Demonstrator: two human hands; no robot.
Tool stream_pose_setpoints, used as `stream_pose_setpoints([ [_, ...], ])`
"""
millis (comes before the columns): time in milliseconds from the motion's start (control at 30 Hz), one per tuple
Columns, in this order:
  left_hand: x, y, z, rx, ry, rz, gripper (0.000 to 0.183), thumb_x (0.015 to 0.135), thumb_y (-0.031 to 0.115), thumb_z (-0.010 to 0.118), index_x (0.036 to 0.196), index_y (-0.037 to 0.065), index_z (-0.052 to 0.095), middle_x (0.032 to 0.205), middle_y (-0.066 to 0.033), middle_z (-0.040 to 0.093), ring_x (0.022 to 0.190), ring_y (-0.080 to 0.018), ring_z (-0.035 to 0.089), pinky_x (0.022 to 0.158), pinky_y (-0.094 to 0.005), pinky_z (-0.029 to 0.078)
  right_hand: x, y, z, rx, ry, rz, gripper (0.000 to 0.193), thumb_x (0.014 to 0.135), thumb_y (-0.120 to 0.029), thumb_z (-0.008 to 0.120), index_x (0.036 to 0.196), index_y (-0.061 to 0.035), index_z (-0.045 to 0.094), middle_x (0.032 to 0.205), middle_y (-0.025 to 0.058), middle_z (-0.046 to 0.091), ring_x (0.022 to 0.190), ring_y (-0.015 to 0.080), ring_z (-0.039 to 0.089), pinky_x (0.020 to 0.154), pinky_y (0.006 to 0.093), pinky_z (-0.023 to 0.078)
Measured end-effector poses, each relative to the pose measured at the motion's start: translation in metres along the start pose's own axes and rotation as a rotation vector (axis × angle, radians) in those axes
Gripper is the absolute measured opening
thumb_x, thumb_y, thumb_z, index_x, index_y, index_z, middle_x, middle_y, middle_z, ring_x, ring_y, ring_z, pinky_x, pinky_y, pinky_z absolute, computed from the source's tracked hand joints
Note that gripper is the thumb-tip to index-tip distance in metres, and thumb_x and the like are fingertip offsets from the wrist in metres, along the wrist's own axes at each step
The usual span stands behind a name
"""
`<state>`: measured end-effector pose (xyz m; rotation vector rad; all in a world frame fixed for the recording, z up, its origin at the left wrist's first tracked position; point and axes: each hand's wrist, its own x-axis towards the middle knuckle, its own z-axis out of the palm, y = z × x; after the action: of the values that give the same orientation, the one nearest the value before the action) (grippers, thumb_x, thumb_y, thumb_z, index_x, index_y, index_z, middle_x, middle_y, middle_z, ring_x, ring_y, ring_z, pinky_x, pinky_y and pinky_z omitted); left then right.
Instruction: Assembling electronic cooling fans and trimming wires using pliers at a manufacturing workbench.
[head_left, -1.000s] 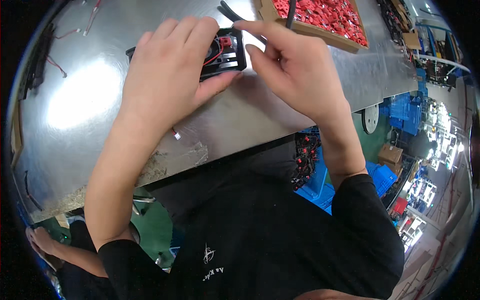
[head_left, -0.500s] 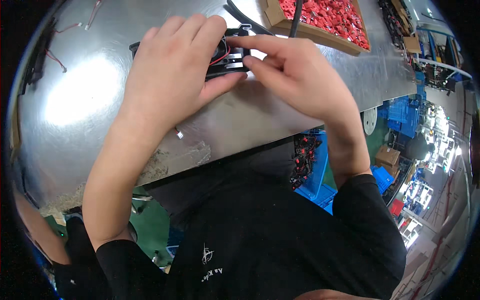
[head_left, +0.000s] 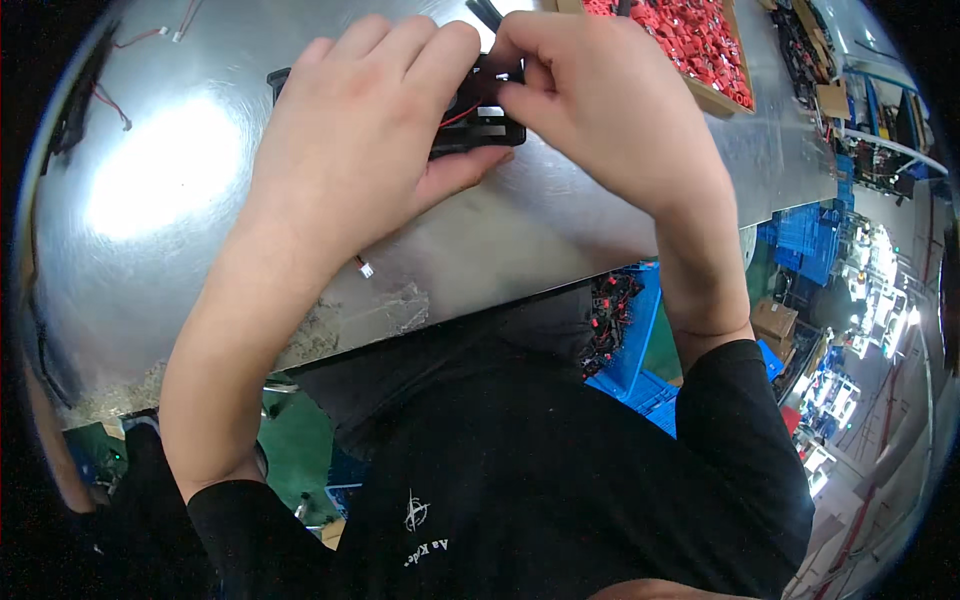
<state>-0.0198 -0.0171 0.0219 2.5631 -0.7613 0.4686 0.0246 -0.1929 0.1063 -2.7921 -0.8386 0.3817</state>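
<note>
A black plastic housing [head_left: 510,132] lies at the far side of the metal table, mostly covered by my hands. My left hand [head_left: 355,135] is wrapped over its left part, thumb along the near edge. Inside the housing a thin red wire [head_left: 458,118] and small metal strips show. My right hand [head_left: 625,110] is closed in a pinch at the upper right end of the housing; its fingertips hide whatever they hold. Below my left wrist, a small white connector [head_left: 366,269] on a short wire rests on the table.
At the far right stands a cardboard box [head_left: 722,102] of small red parts [head_left: 690,45]. A black cable [head_left: 485,12] lies beyond my hands. Thin red wires with connectors [head_left: 125,122] are at the left. Below the table edge is a blue bin [head_left: 640,335] with black and red parts.
My right hand has moved up and its fingers have curled into a tighter pinch. The housing has shifted slightly to the right with my left hand, which keeps its hold.
</note>
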Motion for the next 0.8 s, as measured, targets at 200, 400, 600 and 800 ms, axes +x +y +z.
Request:
stream_pose_setpoints([
  [200,-0.002,-0.002,-0.001,-0.005,-0.045,-0.007,0.061,0.077,0.037,0.083,0.123,0.006,0.058,0.111,-0.0114,0.063,0.104,-0.0343,0.061,0.088,-0.0456,0.050,0.006,-0.001,-0.001,0.044,-0.023,-0.004,0.016,0.086,-0.017,0.066,0.088,-0.0005,0.064,0.078,0.0212,0.068,0.081,0.0435,0.068,0.074,0.0515,0.053],
  [400,-0.005,-0.002,0.001,-0.010,-0.026,-0.025,0.061,0.078,0.039,0.083,0.122,0.005,0.059,0.112,-0.0122,0.063,0.105,-0.0346,0.061,0.089,-0.0459,0.050,0.000,0.046,0.023,0.106,0.100,-0.264,0.024,0.092,-0.011,0.076,0.114,-0.0033,0.074,0.064,0.0015,0.054,0.058,0.0083,0.051,0.053,0.0259,0.040],
  [600,-0.004,0.000,-0.002,0.020,-0.064,-0.047,0.059,0.080,0.039,0.082,0.122,0.005,0.059,0.112,-0.0122,0.064,0.107,-0.0348,0.061,0.089,-0.0461,0.050,-0.027,0.039,0.012,0.210,0.250,-0.163,0.026,0.088,-0.015,0.080,0.113,-0.0080,0.075,0.066,0.0021,0.058,0.057,0.0118,0.054,0.055,0.0280,0.041],
  [800,-0.001,0.000,0.002,0.030,0.026,-0.011,0.051,0.079,0.040,0.083,0.113,0.010,0.058,0.101,-0.0065,0.063,0.099,-0.0288,0.062,0.082,-0.0424,0.049,-0.010,0.028,0.028,-0.195,0.245,-0.240,0.020,0.089,-0.019,0.072,0.104,-0.0068,0.074,0.072,0.0122,0.068,0.069,0.0308,0.069,0.062,0.0415,0.053],
])
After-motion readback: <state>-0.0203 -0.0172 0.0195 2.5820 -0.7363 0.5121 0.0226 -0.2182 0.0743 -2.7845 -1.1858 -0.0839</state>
